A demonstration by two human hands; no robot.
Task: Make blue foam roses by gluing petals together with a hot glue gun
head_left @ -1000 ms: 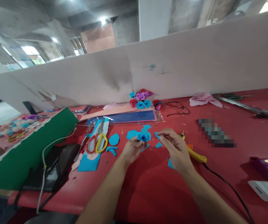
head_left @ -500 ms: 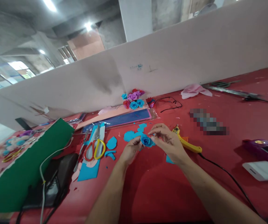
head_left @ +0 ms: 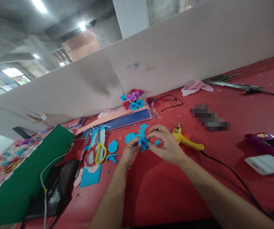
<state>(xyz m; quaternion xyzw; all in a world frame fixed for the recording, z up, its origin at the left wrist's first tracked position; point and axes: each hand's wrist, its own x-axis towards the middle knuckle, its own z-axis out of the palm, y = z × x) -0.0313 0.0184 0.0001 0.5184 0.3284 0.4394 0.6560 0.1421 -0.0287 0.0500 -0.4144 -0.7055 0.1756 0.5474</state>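
A blue craft rose (head_left: 143,142) is held over the middle of the red table. My left hand (head_left: 130,151) pinches it from the left side. The fingertips of my right hand (head_left: 163,144) close on its right edge, where a petal curls; the exact grip is partly hidden. Flat blue petal pieces (head_left: 129,137) lie just behind and beside the hands. To the left, a single blue petal (head_left: 112,146) and curled blue scraps (head_left: 112,157) rest on the table. Right of my right hand lies a yellow glue gun (head_left: 187,140) with its black cord.
Scissors (head_left: 100,153) with red and yellow handles lie on blue sheets (head_left: 90,176). Finished roses (head_left: 133,100) stand by the white partition (head_left: 84,79). Eyeglasses (head_left: 169,101), pink material (head_left: 196,87) and a white adapter (head_left: 267,164) are toward the right. A green board (head_left: 29,178) stands left.
My right hand has come closer to my left, its fingers now against the rose's right edge. The rose is turned slightly. The whole view has shifted a little.
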